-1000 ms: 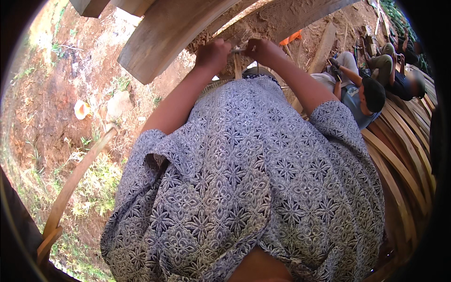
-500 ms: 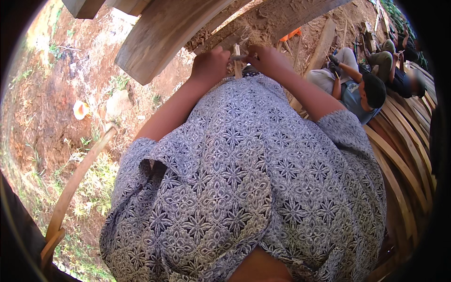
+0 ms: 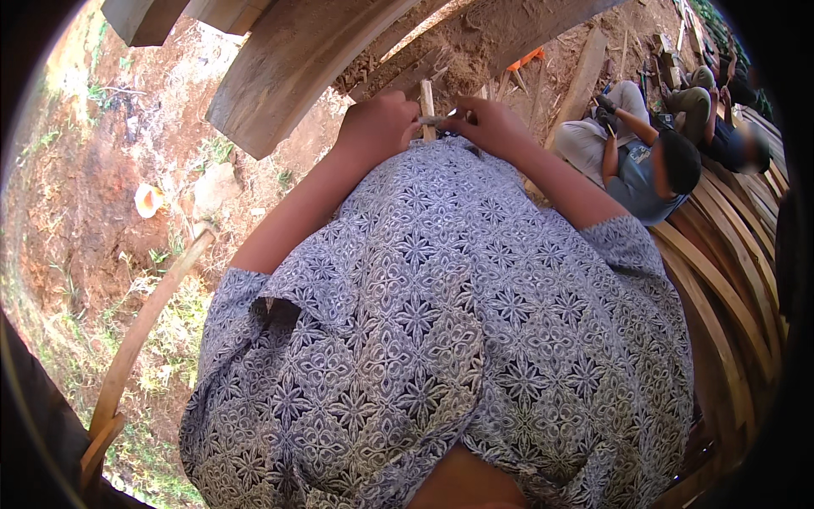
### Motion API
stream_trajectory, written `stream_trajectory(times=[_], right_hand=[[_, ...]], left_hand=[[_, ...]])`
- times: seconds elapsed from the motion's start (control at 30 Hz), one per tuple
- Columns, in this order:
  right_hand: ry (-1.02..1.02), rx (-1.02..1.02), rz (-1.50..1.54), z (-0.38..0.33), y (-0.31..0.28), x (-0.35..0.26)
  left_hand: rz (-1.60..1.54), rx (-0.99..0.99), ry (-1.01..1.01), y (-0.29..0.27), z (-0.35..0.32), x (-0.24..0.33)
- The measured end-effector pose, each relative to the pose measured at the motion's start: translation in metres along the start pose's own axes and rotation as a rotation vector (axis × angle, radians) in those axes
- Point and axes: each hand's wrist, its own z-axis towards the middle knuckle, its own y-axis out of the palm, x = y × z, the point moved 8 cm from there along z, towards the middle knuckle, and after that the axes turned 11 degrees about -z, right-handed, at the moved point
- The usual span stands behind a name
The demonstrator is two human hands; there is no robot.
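My left hand (image 3: 378,125) and my right hand (image 3: 493,127) are both closed on the ends of a short grey metal blade (image 3: 432,121). The blade lies crosswise over a narrow pale wooden stick (image 3: 427,95), close to the front of my patterned shirt. Fingers hide both ends of the blade, so any handles cannot be made out. The stick's lower part disappears behind the blade and shirt. Wood shavings (image 3: 465,72) lie heaped just beyond my hands.
Thick timber beams (image 3: 297,72) cross beyond my hands. At right, a person in a cap (image 3: 649,174) and others sit near long curved wooden strips (image 3: 721,280). An orange piece (image 3: 527,59) lies ahead; a wooden pole (image 3: 153,314) leans at left over grassy soil.
Both hands have come slightly nearer to my body, bringing the blade lower along the stick. The seated person at right has shifted their head a little.
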Motion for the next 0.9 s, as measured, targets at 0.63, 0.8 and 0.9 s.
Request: stream_trajectory(times=[0.63,0.8,0.9], right_hand=[[0.048,0.251,0.281,0.022,0.032,0.035],[-0.014,0.309,0.24,0.057,0.027,0.05],[-0.02,0.231,0.249,0.032,0.02,0.044]], left_hand=[[0.325,0.03,0.109,0.018,0.042,-0.003],[0.378,-0.001,0.133,0.025,0.075,-0.02],[0.326,-0.034,0.146,0.016,0.053,0.004]])
